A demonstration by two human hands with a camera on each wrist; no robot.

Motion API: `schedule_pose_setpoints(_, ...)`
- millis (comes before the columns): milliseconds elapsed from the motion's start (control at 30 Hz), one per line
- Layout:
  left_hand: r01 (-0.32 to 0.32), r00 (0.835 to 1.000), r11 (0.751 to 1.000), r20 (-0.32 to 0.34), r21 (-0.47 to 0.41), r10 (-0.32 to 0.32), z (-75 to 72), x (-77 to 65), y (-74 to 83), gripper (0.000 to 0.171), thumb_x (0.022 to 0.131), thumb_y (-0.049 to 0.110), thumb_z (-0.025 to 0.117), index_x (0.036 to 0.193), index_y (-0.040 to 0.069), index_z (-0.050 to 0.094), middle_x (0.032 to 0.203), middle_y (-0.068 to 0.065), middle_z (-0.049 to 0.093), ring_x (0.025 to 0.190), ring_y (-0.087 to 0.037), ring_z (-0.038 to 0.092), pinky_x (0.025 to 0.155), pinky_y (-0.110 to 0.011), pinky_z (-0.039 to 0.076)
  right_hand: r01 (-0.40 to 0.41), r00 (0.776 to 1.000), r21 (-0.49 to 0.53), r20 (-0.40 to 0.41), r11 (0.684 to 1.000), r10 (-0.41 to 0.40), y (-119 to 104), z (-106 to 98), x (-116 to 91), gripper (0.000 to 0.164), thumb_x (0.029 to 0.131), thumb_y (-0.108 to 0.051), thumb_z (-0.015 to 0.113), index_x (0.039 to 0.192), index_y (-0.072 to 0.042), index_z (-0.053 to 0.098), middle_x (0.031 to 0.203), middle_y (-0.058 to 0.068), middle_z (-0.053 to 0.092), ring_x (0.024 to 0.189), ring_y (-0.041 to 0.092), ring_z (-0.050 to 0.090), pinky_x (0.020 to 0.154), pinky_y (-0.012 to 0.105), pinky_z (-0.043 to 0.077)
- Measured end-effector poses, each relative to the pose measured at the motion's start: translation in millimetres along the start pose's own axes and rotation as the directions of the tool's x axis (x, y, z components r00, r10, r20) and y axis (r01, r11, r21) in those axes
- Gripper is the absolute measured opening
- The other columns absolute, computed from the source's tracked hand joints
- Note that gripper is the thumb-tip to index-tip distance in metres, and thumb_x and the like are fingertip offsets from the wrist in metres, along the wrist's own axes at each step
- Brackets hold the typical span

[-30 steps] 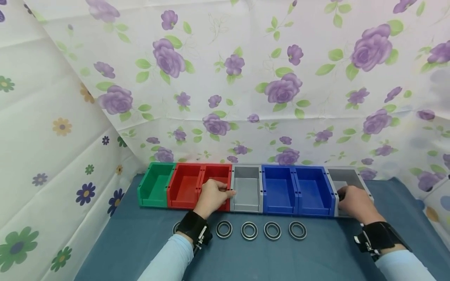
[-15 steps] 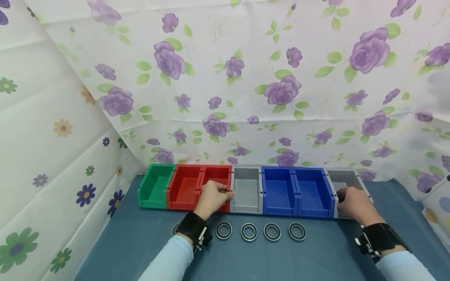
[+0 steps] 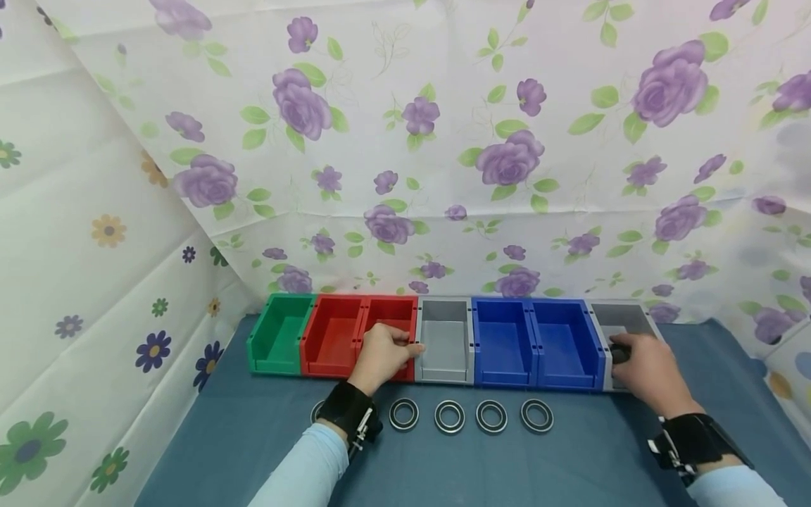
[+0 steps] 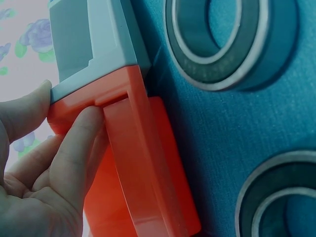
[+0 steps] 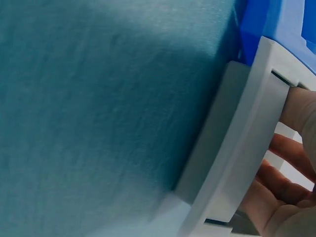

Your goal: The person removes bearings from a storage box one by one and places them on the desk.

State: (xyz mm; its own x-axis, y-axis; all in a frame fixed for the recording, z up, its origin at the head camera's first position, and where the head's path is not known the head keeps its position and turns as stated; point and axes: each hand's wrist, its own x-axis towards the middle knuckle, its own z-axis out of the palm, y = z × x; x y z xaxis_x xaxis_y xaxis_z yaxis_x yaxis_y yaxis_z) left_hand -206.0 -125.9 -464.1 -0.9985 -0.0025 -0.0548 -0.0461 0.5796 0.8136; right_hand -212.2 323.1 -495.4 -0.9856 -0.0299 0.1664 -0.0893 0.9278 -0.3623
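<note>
My left hand (image 3: 383, 356) pinches the shared side wall where the right-hand red bin (image 3: 391, 308) meets the middle grey bin (image 3: 443, 345). In the left wrist view, the thumb lies on the grey side and the fingers (image 4: 81, 148) reach inside the red bin (image 4: 143, 173). At the row's right end, my right hand (image 3: 649, 373) reaches into the outer grey bin (image 3: 624, 317). Its fingertips hold a small dark thing (image 3: 619, 353), which looks like a bearing, mostly covered by the hand. The right wrist view shows curled fingers (image 5: 279, 182) behind the grey bin's front lip (image 5: 247, 148); the held thing is hidden there.
Several ring bearings (image 3: 449, 417) lie in a line on the blue cloth (image 3: 475, 472) before the bins; my left wrist partly covers one (image 3: 316, 410). A green bin (image 3: 283, 334), another red bin (image 3: 334, 338) and two blue bins (image 3: 505, 345) complete the row. Floral cloth (image 3: 443, 176) hangs behind.
My right hand and wrist have shifted slightly right, and more of the dark thing at its fingertips shows. My left hand keeps its place on the bin wall.
</note>
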Motion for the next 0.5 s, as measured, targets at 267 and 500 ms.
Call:
schedule_pose_setpoints(267,-0.004,1.000,1.000,0.001,-0.004,0.004,1.4,-0.1,0.0,0.045,0.076,0.035,0.075,0.110,0.007,0.067,0.080,0.002,0.064,0.067,-0.013,0.059,0.060,-0.026,0.050,0.058,0.990,0.039,-0.132,0.998,-0.053,1.0,-5.4,-11.5,0.051,0.069,-0.010,0.073,0.117,0.002,0.060,0.108,0.025,0.054,0.096,0.041,0.050,0.068,0.052,0.046)
schedule_pose_setpoints(500,0.005,1.000,1.000,0.000,-0.010,-0.005,0.0,-1.1,1.5,0.045,0.076,0.035,0.075,0.110,0.007,0.067,0.079,0.001,0.063,0.066,-0.014,0.059,0.061,-0.026,0.050,0.105,0.963,0.015,-0.251,0.994,-0.098,-2.7,-15.7,-13.9,0.049,0.070,-0.018,0.078,0.113,-0.003,0.062,0.107,0.022,0.056,0.098,0.038,0.050,0.071,0.051,0.046)
